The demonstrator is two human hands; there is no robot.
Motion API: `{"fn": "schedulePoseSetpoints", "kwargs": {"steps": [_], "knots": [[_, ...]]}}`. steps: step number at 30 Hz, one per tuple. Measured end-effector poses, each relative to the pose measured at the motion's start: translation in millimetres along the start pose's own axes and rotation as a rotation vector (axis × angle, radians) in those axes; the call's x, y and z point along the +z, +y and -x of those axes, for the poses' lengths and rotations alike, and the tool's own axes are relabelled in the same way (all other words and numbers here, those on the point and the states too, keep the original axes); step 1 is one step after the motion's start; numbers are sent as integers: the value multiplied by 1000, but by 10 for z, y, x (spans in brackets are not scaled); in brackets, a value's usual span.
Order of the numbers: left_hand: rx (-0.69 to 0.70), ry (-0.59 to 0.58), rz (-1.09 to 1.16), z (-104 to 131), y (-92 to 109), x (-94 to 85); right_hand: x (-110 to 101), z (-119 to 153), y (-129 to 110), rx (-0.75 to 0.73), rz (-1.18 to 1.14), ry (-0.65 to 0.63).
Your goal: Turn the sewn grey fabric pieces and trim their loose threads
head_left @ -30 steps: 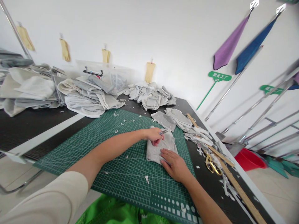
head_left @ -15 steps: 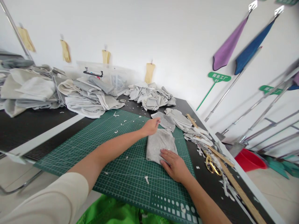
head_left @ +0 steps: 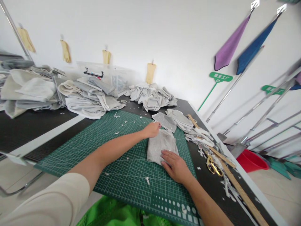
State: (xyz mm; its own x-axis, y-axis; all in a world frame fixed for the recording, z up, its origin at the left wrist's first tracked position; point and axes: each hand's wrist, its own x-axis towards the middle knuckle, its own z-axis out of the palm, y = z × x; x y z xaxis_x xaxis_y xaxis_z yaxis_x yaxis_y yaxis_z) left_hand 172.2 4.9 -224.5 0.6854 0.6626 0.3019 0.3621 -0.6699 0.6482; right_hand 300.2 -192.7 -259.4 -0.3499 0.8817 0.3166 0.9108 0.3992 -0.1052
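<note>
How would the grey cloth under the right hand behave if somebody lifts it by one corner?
The grey cloth would probably sag, since similar-looking pieces in the pile behind lie crumpled. Lying thin and flat on the green mat, it is likely light. Its faint wrinkles suggest it may crease easily under the right hand.

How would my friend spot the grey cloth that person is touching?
Find the big green gridded cutting mat. Toward its right side lies a flat, four-sided grey fabric piece. Unlike the grey cloths beyond, it has the person's bare right hand resting on it.
</note>
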Motion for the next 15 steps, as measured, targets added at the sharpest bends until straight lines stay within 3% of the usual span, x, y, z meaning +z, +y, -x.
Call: {"fn": "schedulePoseSetpoints", "kwargs": {"steps": [4, 7, 10, 15], "knots": [[112, -134, 187, 57, 64, 111, -11, 9, 18, -17, -26, 41], [6, -205, 296, 102, 80, 201, -20, 21, 41, 27, -46, 196], [-53, -184, 196, 128, 47, 213, -19, 17, 83, 128, 2, 345], [-100, -214, 180, 135, -12, 211, 54, -15, 204, 344, 185, 375]]}}
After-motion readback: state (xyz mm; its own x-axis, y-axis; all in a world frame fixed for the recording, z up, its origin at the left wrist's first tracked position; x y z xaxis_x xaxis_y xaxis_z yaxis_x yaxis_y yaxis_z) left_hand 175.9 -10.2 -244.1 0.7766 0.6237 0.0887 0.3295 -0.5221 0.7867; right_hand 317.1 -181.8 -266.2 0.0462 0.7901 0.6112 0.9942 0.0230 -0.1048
